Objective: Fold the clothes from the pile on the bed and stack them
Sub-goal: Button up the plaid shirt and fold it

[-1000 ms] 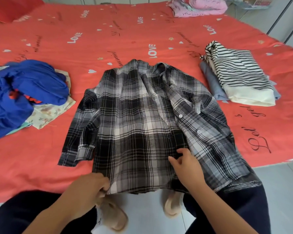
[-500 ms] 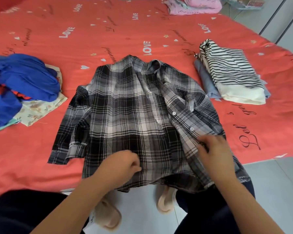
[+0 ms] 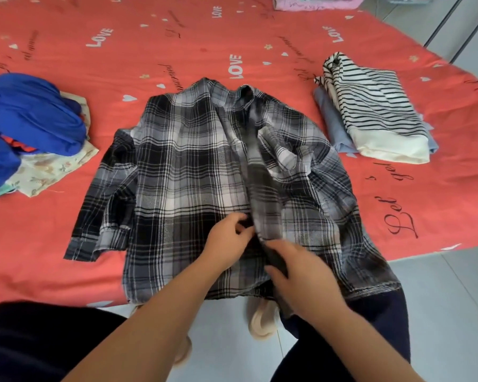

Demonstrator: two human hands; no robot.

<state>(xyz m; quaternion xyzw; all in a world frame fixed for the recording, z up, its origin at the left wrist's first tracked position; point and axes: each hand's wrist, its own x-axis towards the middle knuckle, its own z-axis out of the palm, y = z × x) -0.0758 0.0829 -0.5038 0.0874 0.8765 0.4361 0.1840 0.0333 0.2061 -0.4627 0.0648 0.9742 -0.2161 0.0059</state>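
Your shirt [image 3: 193, 172] lies front up in the middle of the bed [image 3: 177, 45], collar away from you and hem hanging over the near edge. Half a second ago your right hand [image 3: 307, 274] was out at the shirt's right front edge. Now it has come in to the centre line, and the right front panel has come across with it, closing the gap. Its fingers are curled over that panel's edge, pinching the cloth low down. Your left hand [image 3: 228, 241] has moved up and right to meet it. Its fingers are bent and pinch the left front's edge, just beside the right hand. The sleeve on your left lies flat as before. The stack [image 3: 375, 114], striped top uppermost, sits to the right and the pile [image 3: 33, 117] to the left, both apart from the shirt.
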